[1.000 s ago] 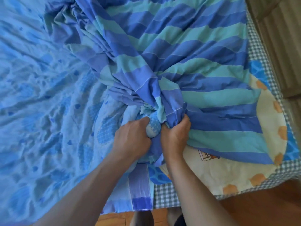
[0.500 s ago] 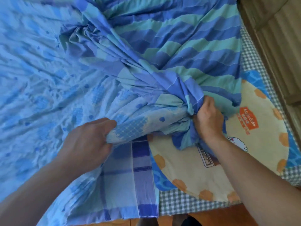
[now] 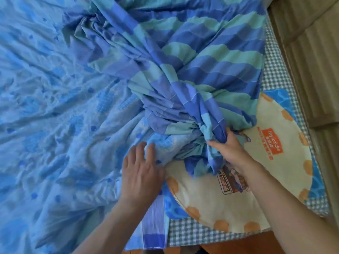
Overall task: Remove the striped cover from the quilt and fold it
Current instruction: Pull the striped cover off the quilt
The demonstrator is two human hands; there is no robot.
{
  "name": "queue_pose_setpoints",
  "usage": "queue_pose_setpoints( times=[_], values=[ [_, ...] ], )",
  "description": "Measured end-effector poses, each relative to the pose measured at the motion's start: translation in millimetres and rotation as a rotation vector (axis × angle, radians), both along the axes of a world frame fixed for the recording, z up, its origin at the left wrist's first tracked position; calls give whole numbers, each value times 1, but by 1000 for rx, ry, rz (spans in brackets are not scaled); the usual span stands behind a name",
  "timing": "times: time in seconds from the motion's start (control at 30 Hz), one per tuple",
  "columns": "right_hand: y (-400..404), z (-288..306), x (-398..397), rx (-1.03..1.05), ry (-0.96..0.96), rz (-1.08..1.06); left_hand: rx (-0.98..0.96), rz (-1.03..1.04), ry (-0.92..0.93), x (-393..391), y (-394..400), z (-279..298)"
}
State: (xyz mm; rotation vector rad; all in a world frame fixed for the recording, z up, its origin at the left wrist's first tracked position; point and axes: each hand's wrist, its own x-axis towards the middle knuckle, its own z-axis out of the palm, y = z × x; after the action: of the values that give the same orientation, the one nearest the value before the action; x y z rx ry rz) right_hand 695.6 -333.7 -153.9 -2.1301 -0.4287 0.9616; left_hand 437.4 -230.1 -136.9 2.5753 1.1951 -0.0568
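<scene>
- My right hand (image 3: 227, 149) has its fingers curled tight round a bunched wad of the striped cover (image 3: 201, 61), low on the bed beside the round cartoon mat (image 3: 275, 180).
- My left hand (image 3: 141, 173) lies flat, fingers spread, pressing the pale blue quilt (image 3: 45, 107) and gripping nothing.
- Step in hand, as I judge it: peeling the cover off the quilt; folding has not begun.
- Next I need 1 hand pinning the quilt while the other draws the cover away, regripping further up.

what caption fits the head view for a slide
Right hand grips the bunched striped cover while the left hand presses the quilt flat.
</scene>
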Motion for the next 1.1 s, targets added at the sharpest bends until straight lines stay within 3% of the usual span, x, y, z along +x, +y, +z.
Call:
queue_pose_setpoints(
  times=[0.1, 0.2, 0.27, 0.37, 0.5, 0.7, 0.87, 1.0, 1.1],
  values=[
    [-18, 10, 4, 87, 142, -260, -93, -62, -77, 36, 1, 4],
    [-28, 3, -12, -101, -10, -253, -99, -105, 29, 54, 10, -6],
    [-24, -10, -26, -283, -217, -210, -54, -200, 45, 66, 15, -14],
    [-3, -21, -45, -177, -304, -320, -57, -283, 35, 87, 11, -25],
    [26, -42, -50, -182, -261, -318, -115, -186, 38, 101, 3, -26],
    [41, -57, -15, -313, -444, -228, -73, 57, 122, 135, -14, -19],
    [14, -22, -3, -83, -457, -101, 21, 32, 153, 132, -22, 39],
    [8, 30, -2, 140, -632, 85, 89, 70, 124, 85, -15, 107],
    [16, 43, 14, 167, -677, 133, 124, 122, 175, 54, 2, 135]
  ],
)
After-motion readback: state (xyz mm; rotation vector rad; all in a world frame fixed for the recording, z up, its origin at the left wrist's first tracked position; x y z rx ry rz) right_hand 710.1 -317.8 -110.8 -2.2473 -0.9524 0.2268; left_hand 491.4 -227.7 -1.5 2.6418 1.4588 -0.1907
